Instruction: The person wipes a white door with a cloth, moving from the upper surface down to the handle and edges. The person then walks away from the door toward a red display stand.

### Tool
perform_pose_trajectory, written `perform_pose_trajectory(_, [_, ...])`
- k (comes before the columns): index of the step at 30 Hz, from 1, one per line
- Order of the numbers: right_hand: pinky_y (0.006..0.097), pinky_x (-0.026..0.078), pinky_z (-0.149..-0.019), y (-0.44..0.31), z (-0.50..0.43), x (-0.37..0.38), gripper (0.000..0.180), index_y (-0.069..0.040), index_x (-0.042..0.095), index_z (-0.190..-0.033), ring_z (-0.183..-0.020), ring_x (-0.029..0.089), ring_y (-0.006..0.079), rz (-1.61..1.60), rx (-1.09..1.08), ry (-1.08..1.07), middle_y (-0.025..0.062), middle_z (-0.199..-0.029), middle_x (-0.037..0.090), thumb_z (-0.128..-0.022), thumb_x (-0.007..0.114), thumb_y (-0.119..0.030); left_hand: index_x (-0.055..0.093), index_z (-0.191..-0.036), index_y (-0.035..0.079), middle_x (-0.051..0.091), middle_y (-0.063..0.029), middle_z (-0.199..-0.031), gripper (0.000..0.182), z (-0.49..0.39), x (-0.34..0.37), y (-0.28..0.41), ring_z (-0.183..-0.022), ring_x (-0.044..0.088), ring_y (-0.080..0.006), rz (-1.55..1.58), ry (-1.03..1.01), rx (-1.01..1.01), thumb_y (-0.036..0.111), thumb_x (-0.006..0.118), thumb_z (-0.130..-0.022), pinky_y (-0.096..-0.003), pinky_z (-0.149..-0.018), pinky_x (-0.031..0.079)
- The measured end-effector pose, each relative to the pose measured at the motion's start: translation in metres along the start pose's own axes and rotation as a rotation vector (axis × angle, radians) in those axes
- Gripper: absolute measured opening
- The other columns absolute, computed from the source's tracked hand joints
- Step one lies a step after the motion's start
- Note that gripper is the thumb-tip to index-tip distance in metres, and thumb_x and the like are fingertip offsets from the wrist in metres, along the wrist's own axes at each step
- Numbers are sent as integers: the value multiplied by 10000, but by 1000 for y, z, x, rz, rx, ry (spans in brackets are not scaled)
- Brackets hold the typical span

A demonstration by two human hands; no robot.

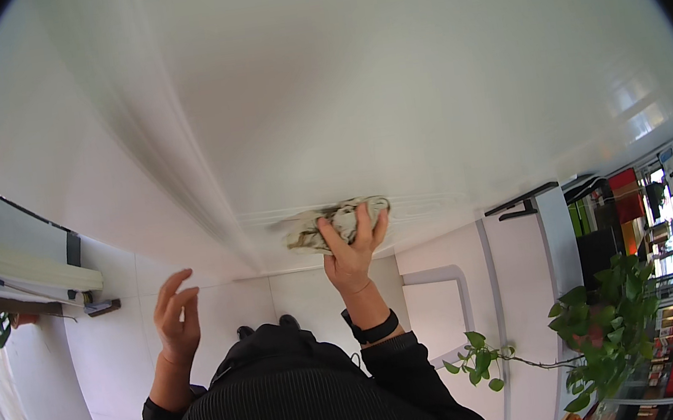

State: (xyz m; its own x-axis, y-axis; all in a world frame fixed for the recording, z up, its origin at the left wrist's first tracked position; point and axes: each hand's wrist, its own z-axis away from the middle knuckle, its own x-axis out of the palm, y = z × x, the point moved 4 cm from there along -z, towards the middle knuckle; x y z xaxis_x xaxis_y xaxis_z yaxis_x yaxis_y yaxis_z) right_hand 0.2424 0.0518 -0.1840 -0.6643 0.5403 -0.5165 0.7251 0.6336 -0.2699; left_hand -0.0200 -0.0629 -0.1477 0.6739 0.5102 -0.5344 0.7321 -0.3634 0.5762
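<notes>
My right hand (352,252) presses a crumpled, patterned cloth (344,221) against a white panelled surface (424,103), near a moulded ridge low on it. The cloth is pale with dark markings and sticks out to the left of my fingers. A black band is round my right wrist. My left hand (178,313) is raised to the left of my body, its fingers apart and curled, with nothing in it.
A white cabinet (515,263) with a black handle (520,202) stands on the right. A trailing potted plant (606,321) hangs beside it, near shelves (665,332). At the left is a door fitting (100,305) above the tiled floor (113,354).
</notes>
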Motion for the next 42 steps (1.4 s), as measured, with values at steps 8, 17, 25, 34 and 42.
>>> perform_pose_trajectory(8, [398, 371, -1001, 203, 30, -88, 418, -84, 439, -1321, -1245, 376, 307, 22, 576, 508, 153, -1376, 379, -910, 506, -45, 517, -1101, -8, 374, -288, -1356, 318, -52, 3, 21, -1251, 389, -431, -248, 207, 220, -43, 574, -790, -470, -1012, 355])
perform_pose_trajectory(17, [325, 364, -970, 119, -77, -112, 479, 25, 300, -1357, -1150, 441, 217, -594, 662, 679, 149, -1298, 417, -924, 468, -89, 432, -1298, 49, 190, -281, -1453, 549, -75, 2, 19, -1333, 233, -452, -412, 193, 167, -20, 598, -779, -521, -1053, 257])
perform_pose_trajectory(25, [540, 203, -1059, 15, -83, -60, 431, -22, 644, -1019, -1240, 266, 419, -8, -65, 253, 238, -1333, 341, -629, 468, 27, 488, -1263, 44, 195, -278, -1453, 499, -72, 1, 10, -1332, 228, -460, -522, 156, 168, 26, 615, -781, -515, -1059, 262])
perform_pose_trajectory(34, [411, 434, -936, 46, -148, -131, 541, 52, 477, -1201, -1166, 433, 345, 106, -150, 553, 218, -1303, 365, -720, 669, -105, 640, -1058, 34, 359, -242, -1389, 254, -67, -13, -13, -1275, 364, -390, -543, 166, 232, 43, 592, -809, -460, -1026, 326])
perform_pose_trajectory(42, [340, 341, -1002, 78, -178, -148, 309, 46, 530, -1146, -1148, 457, 228, -436, 130, 853, 176, -1311, 449, -873, 544, -100, 671, -1011, 63, 400, -212, -1372, 211, -65, -16, -35, -1267, 391, -358, -528, 149, 421, 61, 571, -825, -469, -1012, 327])
